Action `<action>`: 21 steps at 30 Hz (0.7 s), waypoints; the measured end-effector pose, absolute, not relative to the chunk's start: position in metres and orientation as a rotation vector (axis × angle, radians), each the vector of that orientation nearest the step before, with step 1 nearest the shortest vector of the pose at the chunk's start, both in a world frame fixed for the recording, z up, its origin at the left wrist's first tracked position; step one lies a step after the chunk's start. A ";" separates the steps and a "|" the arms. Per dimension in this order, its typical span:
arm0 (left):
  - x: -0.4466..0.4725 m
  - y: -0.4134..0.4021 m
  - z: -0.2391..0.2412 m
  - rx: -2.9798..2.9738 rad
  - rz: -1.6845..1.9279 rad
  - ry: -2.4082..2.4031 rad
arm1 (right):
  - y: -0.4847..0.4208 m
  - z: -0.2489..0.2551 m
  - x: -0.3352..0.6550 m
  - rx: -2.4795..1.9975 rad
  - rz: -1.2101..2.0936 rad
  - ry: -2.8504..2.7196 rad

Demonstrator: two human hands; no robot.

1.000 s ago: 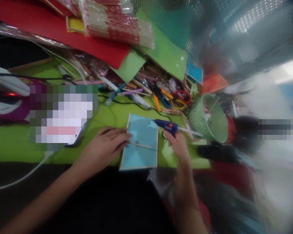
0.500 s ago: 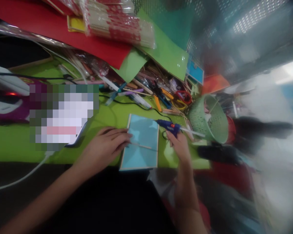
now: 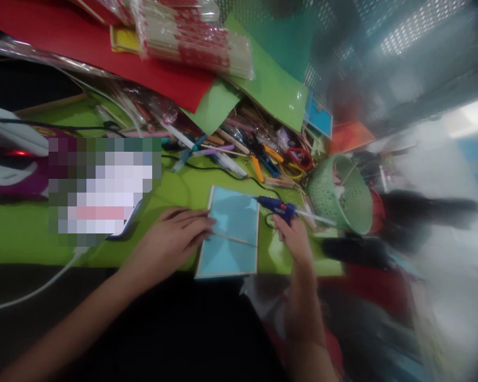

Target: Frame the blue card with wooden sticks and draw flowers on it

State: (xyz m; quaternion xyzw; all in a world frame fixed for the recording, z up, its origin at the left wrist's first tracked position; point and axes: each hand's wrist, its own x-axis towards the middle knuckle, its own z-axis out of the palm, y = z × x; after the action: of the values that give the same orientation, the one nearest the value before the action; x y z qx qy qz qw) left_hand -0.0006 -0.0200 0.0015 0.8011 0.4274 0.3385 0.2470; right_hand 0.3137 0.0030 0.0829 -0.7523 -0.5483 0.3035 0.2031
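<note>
A light blue card (image 3: 231, 233) edged with thin wooden sticks lies on the green table cover near the front edge. My left hand (image 3: 175, 236) rests at the card's left edge, fingers together, pinching the end of a thin wooden stick (image 3: 233, 238) that lies across the card. My right hand (image 3: 295, 239) grips a blue glue gun (image 3: 276, 206) just right of the card; its nozzle points left at the card's upper right corner. A white glue stick pokes out of the gun's back.
A green perforated basket (image 3: 340, 193) lies tipped to the right of the gun. Pens, scissors and sticks are heaped behind the card (image 3: 258, 154). Red and green paper sheets (image 3: 175, 79) and bagged stick bundles (image 3: 191, 37) lie at the back. A black cable (image 3: 207, 168) runs to the gun.
My right hand has shifted the glue gun slightly to the right, its nozzle now at the card's right edge. The left hand and the stick have stayed put.
</note>
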 end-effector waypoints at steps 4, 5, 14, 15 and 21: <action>-0.001 -0.021 0.001 2.197 0.916 1.163 | 0.005 0.081 0.308 -2.073 0.862 -1.566; -0.001 -0.021 0.001 2.205 0.912 1.161 | 0.005 0.080 0.307 -2.066 0.861 -1.578; -0.001 -0.021 0.002 2.190 0.923 1.163 | 0.003 0.079 0.306 -2.072 0.846 -1.583; -0.001 -0.021 0.002 2.182 0.919 1.159 | 0.003 0.079 0.307 -2.079 0.841 -1.570; -0.001 -0.020 0.003 2.172 0.917 1.164 | 0.000 0.082 0.316 -2.125 0.794 -1.550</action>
State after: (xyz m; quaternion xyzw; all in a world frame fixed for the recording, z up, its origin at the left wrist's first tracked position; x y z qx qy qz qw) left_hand -0.0008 -0.0204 0.0034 0.7990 0.4282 0.3375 0.2535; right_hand 0.3159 0.0002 0.0818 -0.7585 -0.5532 0.2834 0.1957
